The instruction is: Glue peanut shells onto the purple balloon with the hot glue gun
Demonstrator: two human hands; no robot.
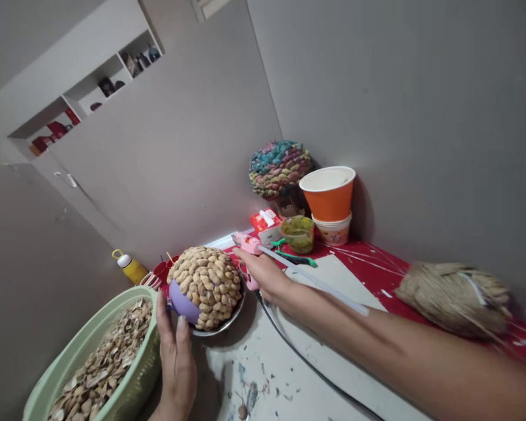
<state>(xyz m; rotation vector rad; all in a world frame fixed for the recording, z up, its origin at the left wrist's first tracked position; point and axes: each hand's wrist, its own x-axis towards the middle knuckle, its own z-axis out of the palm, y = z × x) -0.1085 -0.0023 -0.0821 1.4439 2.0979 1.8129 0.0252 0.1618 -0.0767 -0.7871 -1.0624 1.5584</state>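
A purple ball [183, 302], probably a balloon, rests in a shallow metal bowl [225, 328]. Peanut shells [208, 275] cover most of it, leaving a bare purple patch facing my left hand [177, 356]. That hand has its fingers stretched out at the ball's lower left; whether it touches the ball or the bowl I cannot tell. My right hand [263, 272] grips a pink hot glue gun [246, 241], its nozzle pointing left above the ball's far right side. A long clear glue stick [315, 279] sticks out behind the gun over my forearm.
A green basket [151, 345] of shells stands at left. A black cord [307, 359] crosses the white board. Behind are a yellow bottle [132, 269], a green tub [298, 235], orange bucket [328, 199] and colourful shell-covered dome [280, 166]. A raffia bundle [451, 298] lies right.
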